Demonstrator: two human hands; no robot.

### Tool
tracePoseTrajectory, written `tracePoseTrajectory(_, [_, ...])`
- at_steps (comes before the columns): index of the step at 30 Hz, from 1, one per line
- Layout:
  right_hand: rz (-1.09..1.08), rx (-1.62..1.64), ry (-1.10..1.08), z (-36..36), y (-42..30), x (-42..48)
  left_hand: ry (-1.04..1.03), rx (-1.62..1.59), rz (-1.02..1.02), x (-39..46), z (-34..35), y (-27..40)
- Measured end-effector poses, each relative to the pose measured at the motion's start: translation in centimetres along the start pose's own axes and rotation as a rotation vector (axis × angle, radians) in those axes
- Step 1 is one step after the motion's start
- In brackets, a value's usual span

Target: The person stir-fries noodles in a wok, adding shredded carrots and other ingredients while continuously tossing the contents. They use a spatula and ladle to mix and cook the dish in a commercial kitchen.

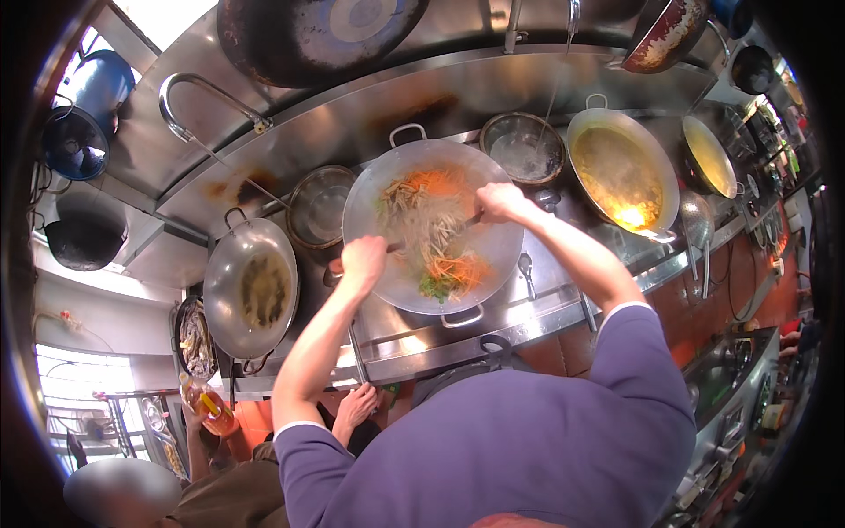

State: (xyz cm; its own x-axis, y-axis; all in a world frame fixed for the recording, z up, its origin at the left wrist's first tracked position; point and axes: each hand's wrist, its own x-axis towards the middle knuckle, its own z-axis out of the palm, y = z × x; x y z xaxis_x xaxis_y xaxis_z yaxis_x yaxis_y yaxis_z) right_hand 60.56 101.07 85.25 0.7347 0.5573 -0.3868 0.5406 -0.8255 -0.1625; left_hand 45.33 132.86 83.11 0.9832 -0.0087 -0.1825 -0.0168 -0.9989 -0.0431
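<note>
A large metal wok [360,198] with loop handles sits in front of me. Inside are orange carrot shreds [436,181], pale strips [439,231] that could be noodles or mushrooms, and chopped greens [436,288]. My left hand [364,261] is closed around a dark-handled utensil [395,247] at the wok's left side. On the right side, my right hand [503,201] grips another dark-handled utensil [473,220]. Both tools reach into the food, which hides or blurs their working ends. Steam softens the middle of the wok.
Left stands a wok with brownish liquid [264,290]; right, a wok with yellow food [617,171]. Taps run towards two water pots [323,206] [521,148]. A co-worker's hand [356,402] is by the stove edge, near an oil bottle [210,406]. A perforated ladle [697,218] lies right.
</note>
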Motion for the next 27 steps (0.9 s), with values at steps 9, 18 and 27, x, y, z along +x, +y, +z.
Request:
tracePoseTrajectory(9, [-0.009, -0.208, 0.135, -6.7, 5.4, -2.9, 0.051, 0.08, 0.003, -2.7, -8.1, -5.3])
tracePoseTrajectory(18, [-0.131, -0.202, 0.208, -0.6, -1.3, 2.9, 0.111, -0.068, -0.03, 4.8, 3.7, 0.5])
tracePoseTrajectory(27, [0.008, -0.193, 0.032, -7.4, 5.1, -3.1, -0.044, 0.122, -0.015, -1.6, -5.9, -4.8])
